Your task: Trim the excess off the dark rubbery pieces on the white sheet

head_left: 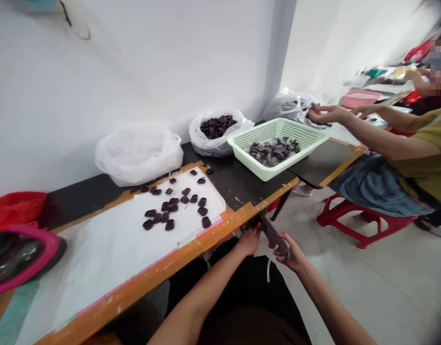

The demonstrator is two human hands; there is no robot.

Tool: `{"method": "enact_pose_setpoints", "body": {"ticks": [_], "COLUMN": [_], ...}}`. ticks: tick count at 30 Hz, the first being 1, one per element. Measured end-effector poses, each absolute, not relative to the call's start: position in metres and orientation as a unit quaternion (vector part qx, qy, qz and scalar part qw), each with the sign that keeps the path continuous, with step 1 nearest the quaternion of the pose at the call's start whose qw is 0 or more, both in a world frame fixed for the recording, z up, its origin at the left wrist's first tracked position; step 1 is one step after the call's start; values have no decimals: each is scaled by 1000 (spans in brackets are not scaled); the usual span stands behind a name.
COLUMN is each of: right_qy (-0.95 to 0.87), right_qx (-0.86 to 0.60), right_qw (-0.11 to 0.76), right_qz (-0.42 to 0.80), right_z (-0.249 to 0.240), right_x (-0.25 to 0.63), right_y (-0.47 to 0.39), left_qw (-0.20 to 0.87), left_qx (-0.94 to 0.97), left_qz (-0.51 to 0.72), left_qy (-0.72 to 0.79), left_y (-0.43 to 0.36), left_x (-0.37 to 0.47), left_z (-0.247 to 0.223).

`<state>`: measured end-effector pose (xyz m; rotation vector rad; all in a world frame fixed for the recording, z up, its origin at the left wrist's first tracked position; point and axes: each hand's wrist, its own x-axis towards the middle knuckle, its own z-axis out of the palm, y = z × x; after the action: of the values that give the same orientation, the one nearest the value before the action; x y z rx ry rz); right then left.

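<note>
Below the table's front edge, my right hand is closed around a long, flat, grey-brown object; its exact kind is unclear. A thin white cord hangs beneath that hand. My left hand is just to the left, near the object's far end, its fingers bent inward under the table edge. Whatever those fingers grip is too dark and small to name. Several small dark brown oval pieces lie scattered on a white sheet on the table.
A pale green basket holds dark and clear bits. Behind stand a bag of dark pieces and a puffy white bag. At left are a pink-rimmed container and red bag. A co-worker sits right on a red stool.
</note>
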<state>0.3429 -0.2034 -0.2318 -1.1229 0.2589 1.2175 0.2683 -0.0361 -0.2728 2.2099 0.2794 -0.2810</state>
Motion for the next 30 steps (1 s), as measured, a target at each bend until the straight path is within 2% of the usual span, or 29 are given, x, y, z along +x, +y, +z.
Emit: {"method": "enact_pose_setpoints", "body": {"ticks": [4,8,14,21,30], "right_qy": [108,92,-11,-168,-317], "right_qx": [-499,-540,-654,-822,-880], "right_qw": [626,579,481,287,184], "right_qz": [590,604,584,463,303], "right_z": [-244,-255,-254,-264,-286], "right_x": [367,378,379,384,369], "right_y": [-165,-138,-143,-166,-171], "left_qw": [417,341,249,186,183], "left_qx": [887,917,948,965,968], "left_qz": [-127,-158,-181,-172,-171], "left_qy": [150,129,82,62,23], "left_y": [-41,-40,-47,-62,-61], "left_x": [279,272,262,259,254], "left_z": [-285,-289,-278,-269,-252]}}
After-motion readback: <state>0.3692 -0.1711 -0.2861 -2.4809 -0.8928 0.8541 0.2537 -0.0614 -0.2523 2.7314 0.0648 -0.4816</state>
